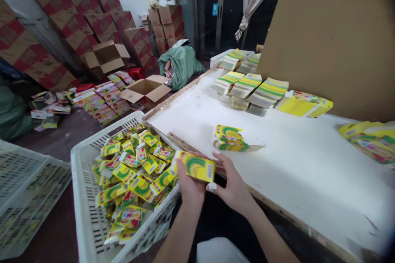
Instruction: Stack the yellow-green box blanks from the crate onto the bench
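A small yellow carton [197,167] with green bands and a barcode on its right end is held in my left hand [191,187], the thumb across its left part. Just to the right of it is my right hand [234,189], its thumb and fingers apart around the carton's right end; whether the thumb touches the carton I cannot tell. Beyond my hands, a small stack of flat carton blanks [230,137] lies on the white tabletop [185,115]. To the left, a white plastic crate [80,197] holds many similar yellow cartons [140,185].
Further stacks of flat blanks [268,92] stand along the table's far side, with more yellow blanks [367,139] at right. A large brown board [327,41] rises behind them. Open cardboard boxes [148,90], a green sack [183,65] and another crate [27,197] are on the floor.
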{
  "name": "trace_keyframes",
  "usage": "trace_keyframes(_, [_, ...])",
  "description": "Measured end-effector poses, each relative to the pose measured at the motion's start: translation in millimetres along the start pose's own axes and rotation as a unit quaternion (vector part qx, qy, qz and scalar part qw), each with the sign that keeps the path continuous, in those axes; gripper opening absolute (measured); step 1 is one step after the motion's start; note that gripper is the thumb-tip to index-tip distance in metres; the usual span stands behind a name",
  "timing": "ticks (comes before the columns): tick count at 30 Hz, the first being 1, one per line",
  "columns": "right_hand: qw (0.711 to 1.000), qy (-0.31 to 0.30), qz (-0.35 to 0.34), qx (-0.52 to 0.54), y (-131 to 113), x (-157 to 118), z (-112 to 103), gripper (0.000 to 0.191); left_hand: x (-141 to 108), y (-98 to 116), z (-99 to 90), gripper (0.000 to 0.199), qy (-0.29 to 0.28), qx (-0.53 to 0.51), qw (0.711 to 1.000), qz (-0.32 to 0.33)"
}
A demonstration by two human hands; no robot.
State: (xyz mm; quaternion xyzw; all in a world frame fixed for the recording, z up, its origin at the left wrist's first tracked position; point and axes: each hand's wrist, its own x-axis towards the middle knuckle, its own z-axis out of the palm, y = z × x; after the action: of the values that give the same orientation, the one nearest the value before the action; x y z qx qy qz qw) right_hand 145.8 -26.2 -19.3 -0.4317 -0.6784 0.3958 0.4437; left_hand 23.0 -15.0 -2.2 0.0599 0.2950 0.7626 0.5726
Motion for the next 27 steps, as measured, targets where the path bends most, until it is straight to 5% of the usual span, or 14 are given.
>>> trace_keyframes(3, [0.991, 0.105, 0.012, -0.082, 13, 24, -38, 0.054, 29, 38, -14.4, 0.048, 0.091, -0.044, 0.989, 0.111])
trace_keyframes(6, [0.953, 0.189, 0.032, -0.236, 36, 51, -71, 0.046, 51, 62, -38.6, 0.065, 0.157, -0.069, 0.985, 0.025])
trace_keyframes(9, [0.933, 0.162, 0.058, -0.316, 57, 68, -84, 0.040, 54, 57, -59.4, 0.058, 0.216, -0.012, 0.975, -0.050])
trace_keyframes(12, [0.936, 0.146, 0.054, -0.316, 66, 72, -82, 0.035, 49, 38, -62.9, 0.028, 0.221, 0.024, 0.975, -0.022])
trace_keyframes(16, [0.939, 0.154, 0.054, -0.304, 65, 73, -81, 0.032, 44, 25, -46.7, 0.012, 0.167, 0.033, 0.985, -0.007])
trace_keyframes(22, [0.958, 0.180, 0.058, -0.216, 47, 67, -81, 0.025, 23, -2, -26.5, 0.015, 0.068, 0.119, 0.986, -0.091])
trace_keyframes(24, [0.978, 0.143, 0.049, -0.141, 34, 57, -73, 0.024, 13, -14, -20.0, 0.022, 0.002, 0.147, 0.984, -0.102])
trace_keyframes(27, [0.999, -0.001, 0.054, -0.009, 16, 36, -54, 0.023, 1, -26, -8.4, 0.035, -0.114, 0.129, 0.981, -0.094])
